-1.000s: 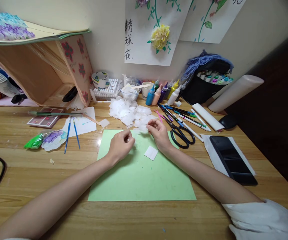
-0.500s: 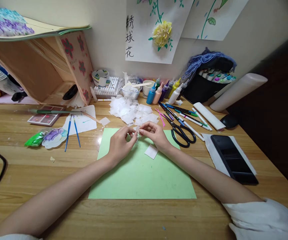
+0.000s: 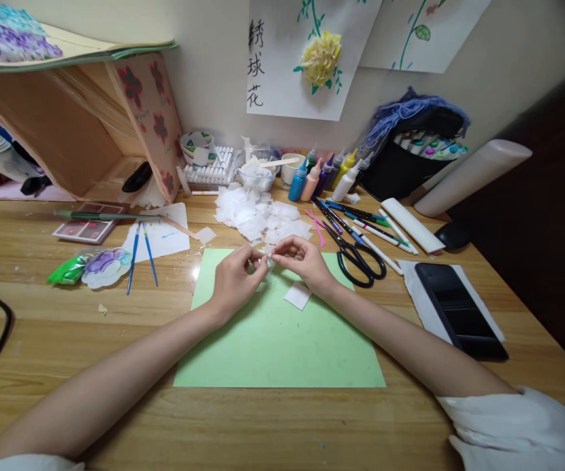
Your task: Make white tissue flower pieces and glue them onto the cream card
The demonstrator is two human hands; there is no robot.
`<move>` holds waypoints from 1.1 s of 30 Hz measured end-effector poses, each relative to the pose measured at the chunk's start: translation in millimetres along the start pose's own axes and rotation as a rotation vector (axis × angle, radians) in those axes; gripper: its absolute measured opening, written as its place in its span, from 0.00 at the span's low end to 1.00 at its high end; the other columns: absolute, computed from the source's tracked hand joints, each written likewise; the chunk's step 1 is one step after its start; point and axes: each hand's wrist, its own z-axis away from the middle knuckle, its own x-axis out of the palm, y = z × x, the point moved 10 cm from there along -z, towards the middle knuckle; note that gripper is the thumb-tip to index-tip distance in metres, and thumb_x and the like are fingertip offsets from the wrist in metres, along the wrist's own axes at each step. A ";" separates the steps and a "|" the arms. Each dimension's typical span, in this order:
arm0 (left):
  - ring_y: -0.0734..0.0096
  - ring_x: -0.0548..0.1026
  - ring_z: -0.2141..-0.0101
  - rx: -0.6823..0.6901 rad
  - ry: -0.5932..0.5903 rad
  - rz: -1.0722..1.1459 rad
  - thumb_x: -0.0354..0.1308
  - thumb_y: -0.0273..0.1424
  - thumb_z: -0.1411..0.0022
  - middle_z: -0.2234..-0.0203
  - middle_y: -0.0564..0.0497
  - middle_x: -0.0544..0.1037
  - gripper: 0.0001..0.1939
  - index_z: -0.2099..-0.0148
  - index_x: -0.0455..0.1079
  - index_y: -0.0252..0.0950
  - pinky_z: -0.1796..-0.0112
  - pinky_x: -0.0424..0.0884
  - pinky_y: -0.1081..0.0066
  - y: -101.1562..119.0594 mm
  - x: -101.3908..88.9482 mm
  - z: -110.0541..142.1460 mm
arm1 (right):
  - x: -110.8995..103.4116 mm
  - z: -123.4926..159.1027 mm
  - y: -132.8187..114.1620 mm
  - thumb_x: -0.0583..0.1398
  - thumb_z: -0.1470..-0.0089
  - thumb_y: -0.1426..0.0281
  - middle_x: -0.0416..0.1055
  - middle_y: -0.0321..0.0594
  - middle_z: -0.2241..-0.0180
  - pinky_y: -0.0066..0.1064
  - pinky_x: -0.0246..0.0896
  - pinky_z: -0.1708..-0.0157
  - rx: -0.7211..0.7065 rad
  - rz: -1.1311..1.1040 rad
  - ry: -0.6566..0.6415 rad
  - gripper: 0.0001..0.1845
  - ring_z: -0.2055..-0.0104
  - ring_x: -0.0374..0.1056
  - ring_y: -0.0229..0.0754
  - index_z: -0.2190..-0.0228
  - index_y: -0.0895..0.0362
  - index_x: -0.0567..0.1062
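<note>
Over the top part of a green paper sheet (image 3: 282, 353), my left hand (image 3: 237, 280) and my right hand (image 3: 306, 265) meet with fingers pinched. Between their fingertips is a small piece of thin white paper (image 3: 268, 250), partly covered by the fingers. Both hands are closed on it. Below my right hand a white paper square (image 3: 298, 296) lies flat on the green sheet. Just beyond the hands a loose heap of white paper pieces (image 3: 253, 216) spreads over the wooden table.
Black-handled scissors (image 3: 361, 265) and several pens (image 3: 375, 229) lie to the right, near a black paint case (image 3: 461, 311). Paint bottles (image 3: 314, 178) stand at the back. Left are two blue brushes (image 3: 149, 255), a flower-shaped palette (image 3: 108, 268) and a pink box (image 3: 152, 124).
The camera view has tilted slightly. My hands stay at nearly the same spot, with the small white paper between the fingertips and only slight finger movement.
</note>
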 end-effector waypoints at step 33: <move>0.76 0.63 0.77 0.012 -0.010 0.019 0.54 0.31 0.42 0.80 0.56 0.68 0.07 0.72 0.67 0.35 0.74 0.58 0.74 1.1 1.9 -0.4 | -0.5 0.0 -0.6 0.68 0.61 0.66 0.72 0.35 0.72 0.29 0.65 0.63 0.023 -0.040 0.008 0.13 0.67 0.70 0.36 0.73 0.57 0.72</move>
